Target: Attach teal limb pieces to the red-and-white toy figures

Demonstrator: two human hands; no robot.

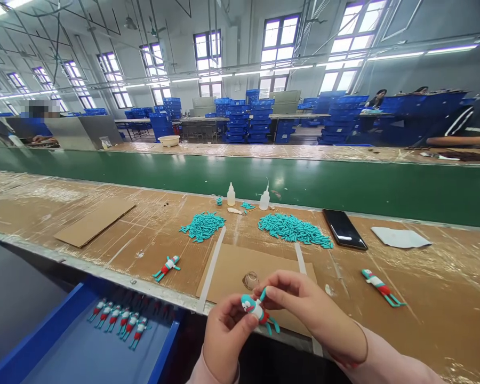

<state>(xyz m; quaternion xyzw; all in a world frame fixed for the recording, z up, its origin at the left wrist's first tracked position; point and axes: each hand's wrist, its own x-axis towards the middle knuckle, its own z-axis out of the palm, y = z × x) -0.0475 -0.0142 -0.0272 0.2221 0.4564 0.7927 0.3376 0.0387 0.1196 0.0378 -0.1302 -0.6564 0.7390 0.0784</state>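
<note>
My left hand (224, 333) grips a small toy figure (258, 312) with a teal head, white and red body and teal legs, low in the middle of the head view. My right hand (304, 306) pinches a teal arm piece (263, 293) at the figure's shoulder. Both hands hover over a cardboard sheet (232, 266) at the workbench's front edge. Two heaps of teal pieces (203, 225) (294, 229) lie further back. A finished figure (167, 266) lies to the left and another figure (382, 288) to the right.
Two glue bottles (231, 194) (264, 198), a black phone (344, 229) and a white paper (400, 237) lie near a green conveyor belt (344, 186). A blue tray (84, 352) at lower left holds several figures. A loose cardboard piece (94, 221) lies left. People work at the far bench.
</note>
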